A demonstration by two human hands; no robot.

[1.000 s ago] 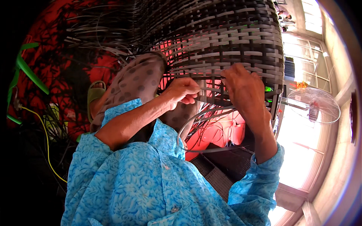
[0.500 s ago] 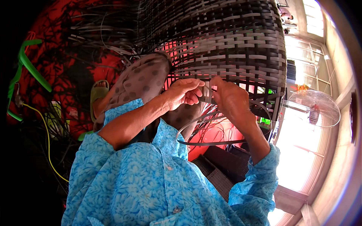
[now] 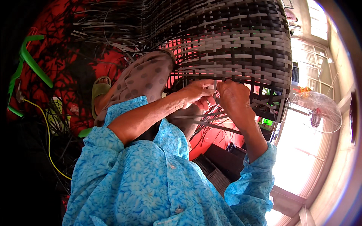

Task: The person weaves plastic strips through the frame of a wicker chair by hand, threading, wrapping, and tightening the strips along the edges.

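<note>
My left hand (image 3: pixel 197 95) and my right hand (image 3: pixel 234 98) meet at the lower edge of a large woven panel (image 3: pixel 241 41) of black and grey flat strips. The left thumb and index finger are pinched on a grey plastic strip (image 3: pixel 215 85), its other fingers curled below. Against it, my right hand is closed with its knuckles up, also gripping the strip; its fingertips are partly hidden. A loose grey length of strip (image 3: pixel 222 127) runs below both hands, across to the right wrist. Several strip ends hang beneath the panel.
On the left are a green plastic frame (image 3: pixel 36 69), a yellow cord (image 3: pixel 48 139) and black strip scraps over a red floor (image 3: pixel 113 56). Dark woven pieces (image 3: pixel 217 169) lie below my right forearm. A wire-caged fan (image 3: pixel 316 113) stands at right.
Both hands have shifted slightly right along the panel's lower edge. The wide loop of loose strip below them has drawn in and flattened.
</note>
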